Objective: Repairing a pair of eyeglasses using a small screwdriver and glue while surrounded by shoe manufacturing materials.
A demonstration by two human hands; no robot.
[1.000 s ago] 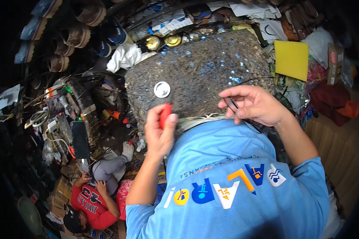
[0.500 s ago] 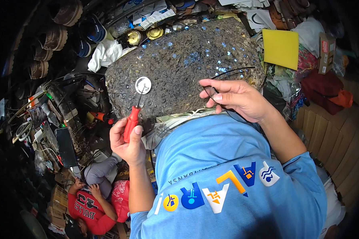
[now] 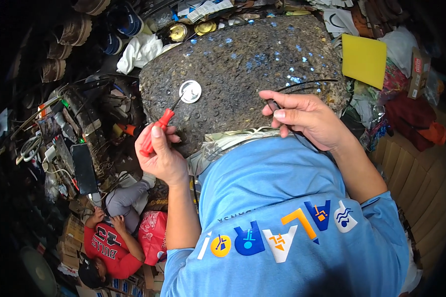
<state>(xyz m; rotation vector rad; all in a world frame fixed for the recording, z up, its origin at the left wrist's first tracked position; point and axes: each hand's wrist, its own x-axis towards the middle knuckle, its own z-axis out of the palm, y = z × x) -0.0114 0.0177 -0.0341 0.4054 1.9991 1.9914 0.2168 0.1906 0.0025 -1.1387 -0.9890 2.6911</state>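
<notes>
My left hand [image 3: 164, 157] grips a red-handled screwdriver [image 3: 157, 130], its thin shaft pointing up toward a small round white disc [image 3: 190, 91] lying on a rough dark speckled work surface [image 3: 243, 64]. My right hand [image 3: 309, 119] is closed on thin black wires [image 3: 302, 85] that loop out over the right part of the surface. Both forearms come up from my blue printed shirt at the lower edge.
A yellow flat pad [image 3: 364, 59] lies at the right among bags and clutter. Round metal lids [image 3: 177, 32] and white cloth [image 3: 141, 49] sit beyond the surface. At left, cables and a dark device [image 3: 83, 168]. A person in a red shirt [image 3: 106, 245] sits lower left.
My left hand has drawn the screwdriver out from its closed grip, so its tip now reaches toward the white disc. My right hand stays on the wires. The view shifted slightly.
</notes>
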